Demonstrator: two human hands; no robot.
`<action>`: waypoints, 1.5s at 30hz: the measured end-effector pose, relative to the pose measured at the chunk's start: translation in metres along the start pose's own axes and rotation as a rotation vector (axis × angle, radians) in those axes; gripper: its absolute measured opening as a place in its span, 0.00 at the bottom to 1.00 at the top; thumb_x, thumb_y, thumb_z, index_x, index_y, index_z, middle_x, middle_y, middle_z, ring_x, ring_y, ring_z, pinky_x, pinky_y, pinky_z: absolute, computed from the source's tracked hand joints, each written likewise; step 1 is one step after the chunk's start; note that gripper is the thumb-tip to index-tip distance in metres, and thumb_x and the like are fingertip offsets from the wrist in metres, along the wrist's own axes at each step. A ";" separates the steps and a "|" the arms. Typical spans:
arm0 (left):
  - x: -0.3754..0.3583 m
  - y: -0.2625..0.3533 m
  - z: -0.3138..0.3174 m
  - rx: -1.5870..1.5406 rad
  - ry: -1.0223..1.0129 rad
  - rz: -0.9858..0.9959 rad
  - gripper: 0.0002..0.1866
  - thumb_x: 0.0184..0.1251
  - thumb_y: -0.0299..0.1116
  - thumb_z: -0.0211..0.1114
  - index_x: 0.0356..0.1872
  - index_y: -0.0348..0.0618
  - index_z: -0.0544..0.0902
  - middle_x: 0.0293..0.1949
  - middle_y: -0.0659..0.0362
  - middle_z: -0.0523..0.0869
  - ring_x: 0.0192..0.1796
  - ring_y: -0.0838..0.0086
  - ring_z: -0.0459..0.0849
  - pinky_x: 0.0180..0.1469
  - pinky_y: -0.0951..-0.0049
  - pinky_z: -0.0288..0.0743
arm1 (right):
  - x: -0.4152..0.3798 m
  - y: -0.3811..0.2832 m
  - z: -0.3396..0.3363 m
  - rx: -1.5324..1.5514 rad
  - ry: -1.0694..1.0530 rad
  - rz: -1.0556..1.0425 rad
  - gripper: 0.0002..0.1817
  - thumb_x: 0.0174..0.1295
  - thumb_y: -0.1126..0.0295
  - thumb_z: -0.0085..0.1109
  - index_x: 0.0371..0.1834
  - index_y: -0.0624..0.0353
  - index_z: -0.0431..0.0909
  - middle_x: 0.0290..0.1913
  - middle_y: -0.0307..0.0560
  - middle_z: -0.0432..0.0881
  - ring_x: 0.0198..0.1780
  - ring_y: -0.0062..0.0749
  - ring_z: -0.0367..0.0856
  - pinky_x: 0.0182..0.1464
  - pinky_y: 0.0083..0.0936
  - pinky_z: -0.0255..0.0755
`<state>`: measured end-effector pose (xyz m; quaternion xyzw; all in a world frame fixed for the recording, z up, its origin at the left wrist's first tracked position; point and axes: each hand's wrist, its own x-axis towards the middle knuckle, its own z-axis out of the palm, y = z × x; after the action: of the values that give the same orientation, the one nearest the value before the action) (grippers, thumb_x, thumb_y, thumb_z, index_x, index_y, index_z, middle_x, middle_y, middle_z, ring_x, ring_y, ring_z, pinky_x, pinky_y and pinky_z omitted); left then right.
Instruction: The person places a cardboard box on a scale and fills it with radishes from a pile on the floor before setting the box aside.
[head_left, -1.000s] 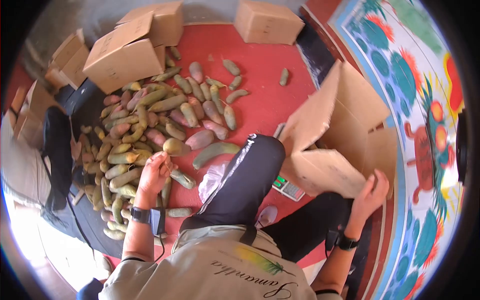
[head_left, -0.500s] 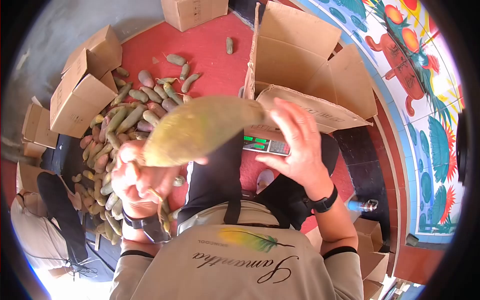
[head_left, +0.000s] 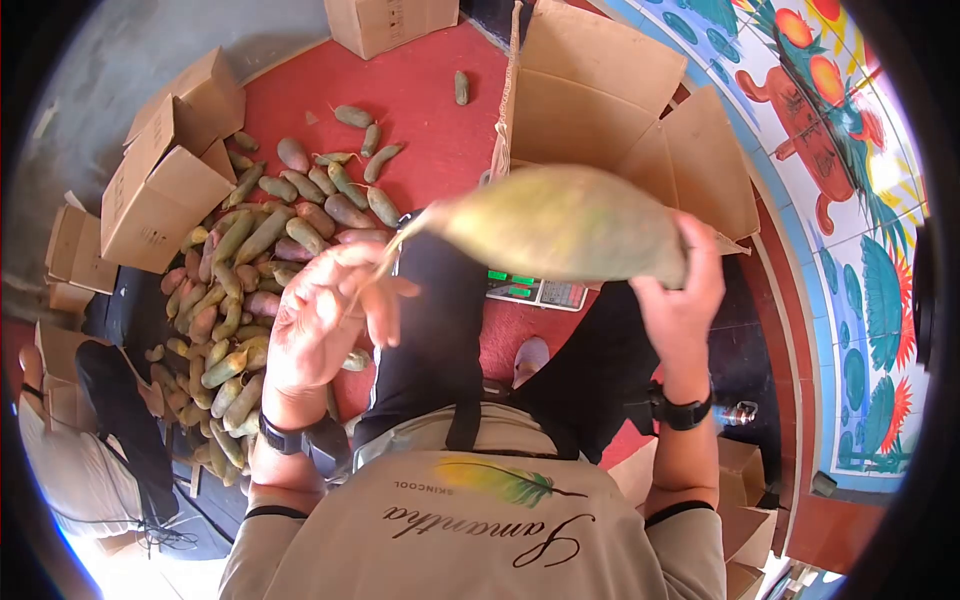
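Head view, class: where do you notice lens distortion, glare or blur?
Head view: fisheye curvature bends the cardboard boxes and leaves black corners; glare washes out the bottom-left edge; the pod in the right hand looks oversized and slightly soft.

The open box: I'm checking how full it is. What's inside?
Only bare inner walls and flaps of the open box show. The fruit held by the right hand covers its bottom.
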<state>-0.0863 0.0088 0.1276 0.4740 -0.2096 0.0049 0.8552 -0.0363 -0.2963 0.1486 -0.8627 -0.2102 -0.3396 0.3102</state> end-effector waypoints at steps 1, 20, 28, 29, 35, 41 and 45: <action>-0.004 -0.003 -0.009 0.029 0.069 -0.029 0.26 0.63 0.45 0.55 0.52 0.29 0.69 0.24 0.55 0.78 0.25 0.71 0.76 0.45 0.70 0.70 | 0.002 0.002 -0.008 -0.032 0.007 0.103 0.29 0.36 0.77 0.66 0.47 0.61 0.70 0.42 0.51 0.75 0.44 0.41 0.76 0.48 0.29 0.69; -0.200 -0.113 -0.214 0.494 1.175 -0.561 0.09 0.62 0.33 0.54 0.35 0.38 0.78 0.26 0.58 0.81 0.27 0.76 0.79 0.33 0.77 0.71 | 0.029 0.093 -0.009 -0.287 0.065 0.283 0.13 0.61 0.64 0.55 0.38 0.65 0.75 0.34 0.47 0.77 0.37 0.31 0.74 0.43 0.24 0.67; -0.318 -0.161 -0.277 1.856 0.188 -1.292 0.12 0.58 0.32 0.53 0.35 0.35 0.80 0.31 0.47 0.83 0.36 0.63 0.83 0.41 0.67 0.76 | 0.024 0.099 -0.005 -0.255 0.027 0.353 0.16 0.67 0.64 0.44 0.36 0.66 0.76 0.31 0.45 0.78 0.33 0.27 0.76 0.38 0.22 0.70; -0.327 -0.168 -0.284 1.658 0.252 -1.467 0.16 0.59 0.38 0.52 0.36 0.36 0.81 0.35 0.43 0.82 0.43 0.55 0.82 0.47 0.60 0.75 | 0.024 0.102 -0.004 -0.257 0.019 0.329 0.16 0.67 0.63 0.43 0.36 0.66 0.76 0.31 0.46 0.79 0.34 0.29 0.77 0.39 0.23 0.70; -0.336 -0.159 -0.236 1.393 0.994 -1.376 0.20 0.60 0.42 0.47 0.37 0.35 0.80 0.39 0.40 0.81 0.46 0.50 0.79 0.51 0.57 0.71 | 0.021 0.099 0.000 -0.298 0.029 0.309 0.20 0.69 0.61 0.38 0.37 0.65 0.76 0.33 0.48 0.79 0.36 0.32 0.77 0.42 0.25 0.70; -0.358 -0.151 -0.225 1.278 0.948 -1.504 0.22 0.59 0.42 0.51 0.47 0.35 0.75 0.46 0.39 0.78 0.52 0.52 0.76 0.55 0.60 0.69 | 0.019 0.109 -0.003 -0.316 0.009 0.310 0.22 0.70 0.59 0.35 0.37 0.67 0.77 0.33 0.49 0.79 0.37 0.33 0.77 0.42 0.25 0.70; -0.354 -0.151 -0.216 1.256 1.074 -1.410 0.25 0.57 0.40 0.54 0.56 0.40 0.68 0.49 0.42 0.77 0.54 0.53 0.74 0.56 0.62 0.68 | 0.018 0.116 -0.005 -0.301 0.004 0.288 0.23 0.70 0.59 0.35 0.37 0.67 0.77 0.32 0.49 0.79 0.36 0.33 0.77 0.41 0.25 0.70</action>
<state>-0.3013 0.1689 -0.2226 0.7767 0.5512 -0.1743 0.2502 0.0401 -0.3806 0.1192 -0.9199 -0.0311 -0.3208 0.2235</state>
